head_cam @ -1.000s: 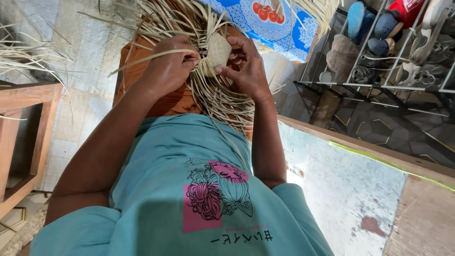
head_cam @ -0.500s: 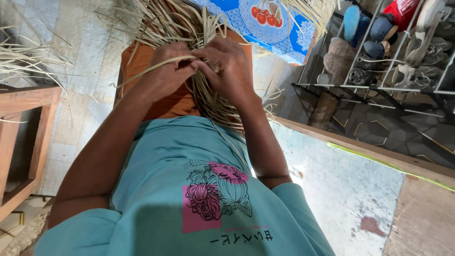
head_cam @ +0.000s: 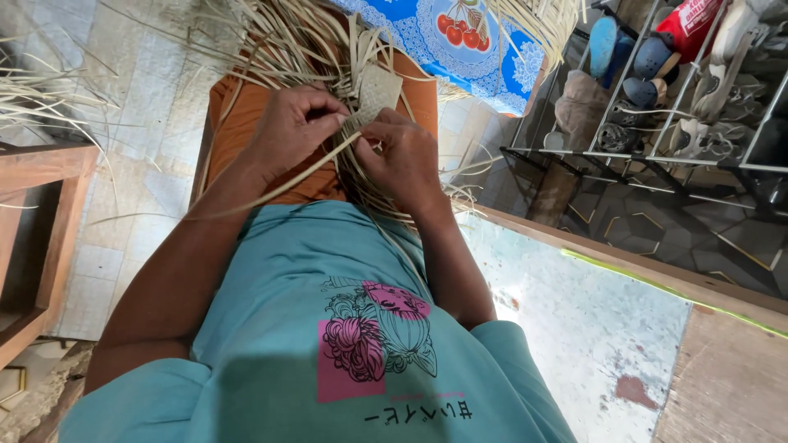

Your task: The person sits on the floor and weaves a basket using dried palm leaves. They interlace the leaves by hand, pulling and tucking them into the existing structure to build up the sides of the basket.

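pinching pale straw strips [head_cam: 271, 193] w/ left hand [head_cam: 289, 131] & right hand [head_cam: 404, 160], both closed tight to steady small woven patch [head_cam: 376, 90] on lap.

I see pale tan straw strips [head_cam: 312, 49] over orange trousers [head_cam: 246, 123], a teal shirt [head_cam: 328, 328] printed with a pink-and-black flower design, and a blue cloth [head_cam: 484, 57] patterned with red cherries.
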